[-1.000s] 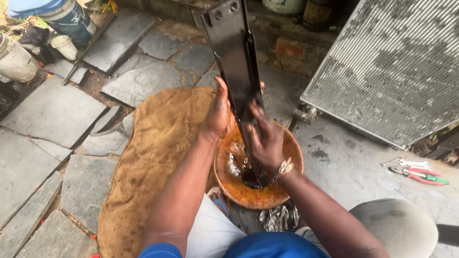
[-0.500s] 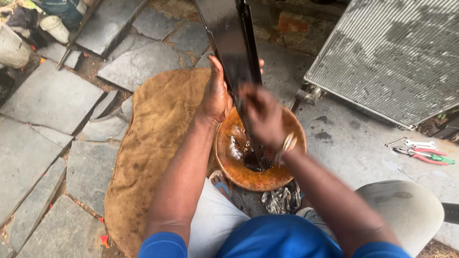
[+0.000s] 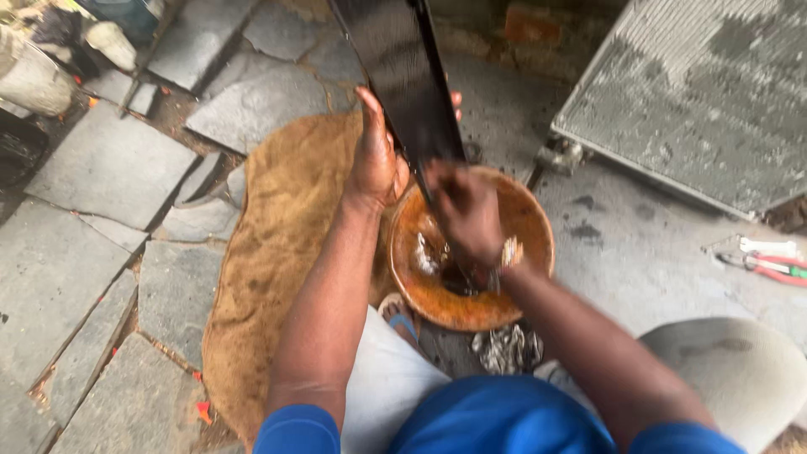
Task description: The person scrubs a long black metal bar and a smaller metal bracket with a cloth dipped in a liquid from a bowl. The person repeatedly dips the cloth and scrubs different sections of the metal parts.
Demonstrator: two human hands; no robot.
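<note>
A long black metal part [image 3: 402, 76] stands upright with its lower end inside a rusty orange bowl [image 3: 525, 223] of dirty liquid. My left hand [image 3: 376, 155] grips the part's left edge at mid height. My right hand [image 3: 468, 214] is blurred with motion against the part's lower end over the bowl; what it holds, if anything, is hidden. A bracelet shows at that wrist. The bowl sits on the ground between my knees, beside a brown sackcloth mat [image 3: 277, 252].
A large finned radiator core [image 3: 706, 92] lies at the upper right. Red-handled pliers [image 3: 769, 267] and a white tool lie on the concrete at right. A crumpled rag [image 3: 507, 347] is below the bowl. Stone slabs [image 3: 101, 168] cover the ground at left.
The view has shifted so the bowl and part sit a little higher and rightward. My right hand keeps moving along the part's lower end; the left hand's grip is unchanged.
</note>
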